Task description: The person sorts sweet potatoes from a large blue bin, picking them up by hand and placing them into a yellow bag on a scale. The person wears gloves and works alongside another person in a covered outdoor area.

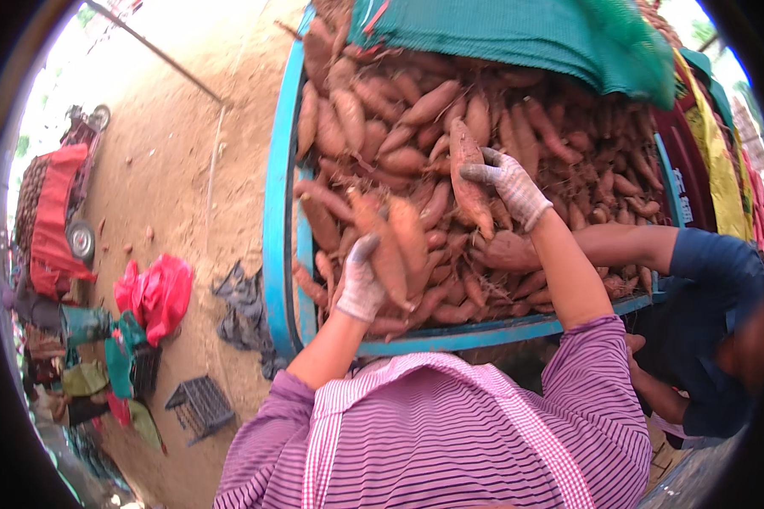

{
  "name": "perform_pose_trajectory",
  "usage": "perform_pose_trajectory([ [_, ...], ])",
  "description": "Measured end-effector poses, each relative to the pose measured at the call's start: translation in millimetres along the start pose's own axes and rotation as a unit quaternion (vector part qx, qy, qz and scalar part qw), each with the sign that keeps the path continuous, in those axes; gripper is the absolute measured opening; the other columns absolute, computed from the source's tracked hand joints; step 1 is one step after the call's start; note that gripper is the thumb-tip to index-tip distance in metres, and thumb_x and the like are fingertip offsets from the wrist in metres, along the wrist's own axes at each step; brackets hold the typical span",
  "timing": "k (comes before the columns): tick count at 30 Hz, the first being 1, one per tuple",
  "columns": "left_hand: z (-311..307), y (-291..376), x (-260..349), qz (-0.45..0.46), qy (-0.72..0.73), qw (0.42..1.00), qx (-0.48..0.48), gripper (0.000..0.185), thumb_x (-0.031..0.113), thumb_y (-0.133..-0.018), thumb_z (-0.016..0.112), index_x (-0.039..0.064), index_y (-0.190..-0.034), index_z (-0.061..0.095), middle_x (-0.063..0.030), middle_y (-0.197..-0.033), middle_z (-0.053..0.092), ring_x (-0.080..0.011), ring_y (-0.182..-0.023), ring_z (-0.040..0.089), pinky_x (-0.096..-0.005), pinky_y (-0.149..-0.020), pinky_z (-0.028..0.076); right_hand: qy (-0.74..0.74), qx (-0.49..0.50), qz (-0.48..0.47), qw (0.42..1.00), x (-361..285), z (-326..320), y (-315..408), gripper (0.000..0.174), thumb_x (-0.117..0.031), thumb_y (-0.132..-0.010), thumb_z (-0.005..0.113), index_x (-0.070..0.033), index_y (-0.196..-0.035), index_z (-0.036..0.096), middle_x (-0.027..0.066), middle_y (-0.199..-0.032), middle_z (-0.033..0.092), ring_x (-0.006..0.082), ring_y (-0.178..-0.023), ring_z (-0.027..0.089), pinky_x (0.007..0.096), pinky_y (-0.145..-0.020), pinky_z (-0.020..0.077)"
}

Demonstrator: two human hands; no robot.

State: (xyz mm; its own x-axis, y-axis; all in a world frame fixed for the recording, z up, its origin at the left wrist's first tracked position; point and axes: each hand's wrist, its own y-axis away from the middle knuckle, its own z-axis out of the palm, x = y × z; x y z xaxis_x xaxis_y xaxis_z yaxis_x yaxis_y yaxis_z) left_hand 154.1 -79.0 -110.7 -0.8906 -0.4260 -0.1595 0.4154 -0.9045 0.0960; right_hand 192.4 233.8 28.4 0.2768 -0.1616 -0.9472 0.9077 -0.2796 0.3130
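Note:
Sweet potatoes (402, 161) fill a blue-edged truck bed (279, 191) in front of me. My left hand (361, 280), in a light work glove with grey fingertips, is closed around sweet potatoes (382, 248), at least two side by side, over the near left part of the heap. Further right, my right hand (509, 184), gloved alike, grips one long sweet potato (466, 168) by its side, its thumb and fingers against the skin. This one points lengthwise away from me, above the heap. Roots and soil cling to many of them.
A co-worker's bare arm (624, 246) reaches into the heap from the right, just beneath my right forearm. Green netting (509, 38) covers the bed's far part. On the dirt ground at left lie a black plastic crate (201, 407), dark cloth (245, 312) and a pink-red sheet (159, 296).

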Motion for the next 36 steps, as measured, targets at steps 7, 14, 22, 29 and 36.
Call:
perform_pose_trajectory([
  [7, 15.8, -35.3, -11.1, -0.062, 0.260, 0.964, 0.002, 0.071, 0.045, -0.097, 0.052, 0.018, -0.159, 0.028, -0.0062, -0.161, 0.034, -0.0279, -0.150, 0.028, -0.0514, -0.125, 0.016, 0.320, -0.040, -0.090, 0.942, 36.0, 69.4, 15.9, 0.074, -0.048, -0.079, 0.081, 0.000, -0.132, 0.061, 0.0206, -0.122, 0.068, 0.0325, -0.114, 0.065, 0.0398, -0.101, 0.0499],
  [14, -5.2, -33.0, -13.6, -0.115, 0.701, 0.701, 0.063, 0.064, 0.049, -0.101, 0.037, 0.022, -0.159, 0.029, -0.0022, -0.164, 0.030, -0.0217, -0.154, 0.022, -0.0489, -0.123, 0.014, 0.129, -0.031, -0.127, 0.983, 83.8, 71.0, 32.7, 0.073, -0.038, -0.083, 0.082, -0.003, -0.140, 0.053, 0.0184, -0.136, 0.056, 0.0301, -0.124, 0.057, 0.0395, -0.107, 0.0445],
  [22, 101.0, -36.4, -58.4, -0.004, -0.353, 0.933, 0.070, 0.072, 0.025, -0.094, 0.068, 0.008, -0.155, 0.034, -0.0123, -0.150, 0.045, -0.0297, -0.137, 0.046, -0.0441, -0.117, 0.038, -0.187, 0.032, -0.003, 0.982, 97.3, 77.1, 88.5, 0.078, -0.016, -0.079, 0.085, -0.004, -0.146, 0.046, 0.0100, -0.139, 0.056, 0.0197, -0.126, 0.053, 0.0349, -0.108, 0.0441],
  [29, 58.7, -40.3, -50.3, -0.216, -0.377, 0.899, 0.056, 0.084, 0.073, -0.093, 0.050, 0.008, -0.146, 0.044, -0.0127, -0.122, 0.058, -0.0263, -0.111, 0.057, -0.0406, -0.098, 0.049, -0.562, 0.116, -0.007, 0.819, 153.1, 41.7, 210.0, 0.051, -0.023, -0.085, 0.078, -0.004, -0.129, 0.058, 0.0131, -0.108, 0.070, 0.0281, -0.096, 0.071, 0.0428, -0.083, 0.0615],
  [36, 59.1, -35.5, -93.1, -0.213, -0.368, 0.890, -0.168, 0.068, 0.059, -0.103, 0.039, 0.023, -0.159, 0.026, -0.0042, -0.153, 0.033, -0.0265, -0.139, 0.033, -0.0451, -0.120, 0.024, -0.459, 0.398, 0.029, 0.794, 233.2, 83.2, 404.7, 0.043, -0.024, -0.085, 0.075, -0.004, -0.120, 0.058, 0.0108, -0.095, 0.065, 0.0224, -0.077, 0.068, 0.0347, -0.060, 0.0594],
])
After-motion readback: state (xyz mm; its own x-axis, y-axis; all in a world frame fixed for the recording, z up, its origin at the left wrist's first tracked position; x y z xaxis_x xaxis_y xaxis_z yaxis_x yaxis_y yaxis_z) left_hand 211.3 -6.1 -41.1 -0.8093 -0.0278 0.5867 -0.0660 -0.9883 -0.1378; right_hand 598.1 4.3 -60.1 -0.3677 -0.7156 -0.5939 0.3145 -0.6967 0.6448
